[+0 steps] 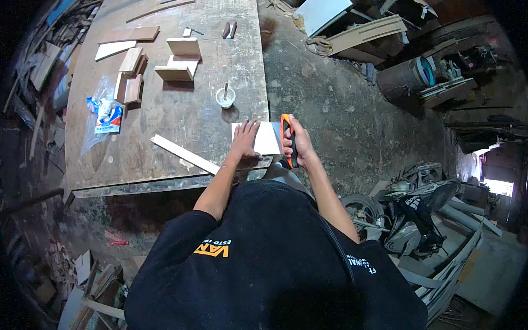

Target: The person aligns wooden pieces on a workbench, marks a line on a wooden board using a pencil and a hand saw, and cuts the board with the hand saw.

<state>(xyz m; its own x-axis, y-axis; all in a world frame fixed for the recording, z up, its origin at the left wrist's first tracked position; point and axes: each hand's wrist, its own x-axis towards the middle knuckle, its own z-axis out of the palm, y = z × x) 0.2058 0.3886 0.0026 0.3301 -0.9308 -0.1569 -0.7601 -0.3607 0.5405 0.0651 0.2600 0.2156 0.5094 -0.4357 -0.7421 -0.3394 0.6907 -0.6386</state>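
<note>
The left hand (246, 138) lies palm down with its fingers spread, pressing on a white board (268, 138) and gripping nothing. The board runs out from under this hand toward the right one, its right end reaching past the side edge of the worktable (244, 65). Just beside that end, the right hand (298, 144) is closed around an orange-and-black handle (286, 130) — fingers curled in, thumb side facing away from the body. I cannot clearly tell the blade from the board's edge.

A narrow white strip (184, 154) lies to the left of the left hand, slanting toward that forearm. Just beyond the same hand, and slightly left, stands a clear cup (225, 98) with a stick in it. Farther out and to the left sits a boxy wooden assembly (183, 61); well to the left of the hand is a crumpled plastic bag (107, 116) — blue, white and partly see-through. To the right of the right hand is the stained floor (358, 122).
</note>
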